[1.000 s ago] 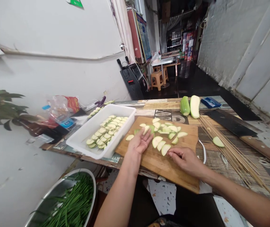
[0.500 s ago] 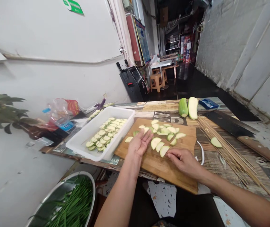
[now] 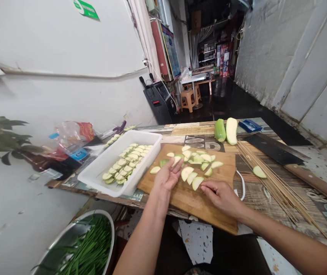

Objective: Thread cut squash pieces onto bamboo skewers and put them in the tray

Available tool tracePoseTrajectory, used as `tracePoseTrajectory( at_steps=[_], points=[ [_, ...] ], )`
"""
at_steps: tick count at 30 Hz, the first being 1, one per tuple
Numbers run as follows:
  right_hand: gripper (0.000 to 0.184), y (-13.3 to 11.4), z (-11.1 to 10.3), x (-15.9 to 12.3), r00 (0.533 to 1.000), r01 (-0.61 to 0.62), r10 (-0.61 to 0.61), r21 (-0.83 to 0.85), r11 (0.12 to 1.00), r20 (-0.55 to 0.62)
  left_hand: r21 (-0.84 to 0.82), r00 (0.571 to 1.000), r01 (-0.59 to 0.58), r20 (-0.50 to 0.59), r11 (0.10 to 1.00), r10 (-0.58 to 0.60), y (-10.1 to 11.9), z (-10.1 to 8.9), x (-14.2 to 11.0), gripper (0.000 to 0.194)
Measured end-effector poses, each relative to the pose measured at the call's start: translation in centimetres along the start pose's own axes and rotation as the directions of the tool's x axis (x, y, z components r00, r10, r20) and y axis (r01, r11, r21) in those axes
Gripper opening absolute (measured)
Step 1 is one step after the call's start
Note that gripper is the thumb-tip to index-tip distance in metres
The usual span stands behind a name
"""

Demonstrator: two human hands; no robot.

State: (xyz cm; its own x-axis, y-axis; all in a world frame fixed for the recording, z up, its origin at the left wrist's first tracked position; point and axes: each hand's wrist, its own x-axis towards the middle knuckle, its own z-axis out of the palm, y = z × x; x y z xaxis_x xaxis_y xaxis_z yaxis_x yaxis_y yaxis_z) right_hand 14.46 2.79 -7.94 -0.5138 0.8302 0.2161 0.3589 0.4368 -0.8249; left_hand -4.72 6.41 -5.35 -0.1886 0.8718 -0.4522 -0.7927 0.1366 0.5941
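Note:
My right hand (image 3: 220, 196) is closed in a pinch at the near end of a row of half-round zucchini slices (image 3: 192, 178). The slices line up as if threaded on a thin skewer, which is mostly hidden. To the left, my left hand (image 3: 167, 176) is turned palm up, with a pale zucchini slice (image 3: 176, 160) between its thumb and fingers. Both hands are over a wooden cutting board (image 3: 180, 202). Loose zucchini slices (image 3: 205, 157) lie scattered across the board's far half.
Left of the board stands a white plastic tub (image 3: 94, 177) with rows of slices. Bamboo skewers (image 3: 278, 191), a cleaver (image 3: 278, 149), zucchini pieces (image 3: 231, 131) and a blue tray (image 3: 250, 125) lie to the right. A metal bowl (image 3: 113, 233) of green stalks sits below left.
The view has shifted slightly, moving everything a little left in the picture. Both hands keep nearly the same pose over the board.

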Motion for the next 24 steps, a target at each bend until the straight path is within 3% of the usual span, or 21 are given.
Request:
tracePoseTrajectory(
  at_steps=[11,20,24],
  points=[
    [0.027,-0.3,0.0,0.1,0.999,-0.017,0.016,-0.021,1.0,-0.034,0.121,0.998,0.053,0.009,0.991,-0.054,-2.1,1.3,-1.1,0.011],
    [0.027,0.0,-0.2,0.2,0.997,-0.033,0.034,0.013,0.999,-0.068,0.267,0.979,-0.167,0.155,0.949,0.129,-2.0,1.2,-2.6,0.015],
    [0.027,0.1,-0.2,0.0,0.995,-0.015,0.019,0.037,0.999,-0.098,0.319,0.97,-0.226,0.155,0.92,0.184,-1.5,0.7,-2.9,0.022]
  ],
)
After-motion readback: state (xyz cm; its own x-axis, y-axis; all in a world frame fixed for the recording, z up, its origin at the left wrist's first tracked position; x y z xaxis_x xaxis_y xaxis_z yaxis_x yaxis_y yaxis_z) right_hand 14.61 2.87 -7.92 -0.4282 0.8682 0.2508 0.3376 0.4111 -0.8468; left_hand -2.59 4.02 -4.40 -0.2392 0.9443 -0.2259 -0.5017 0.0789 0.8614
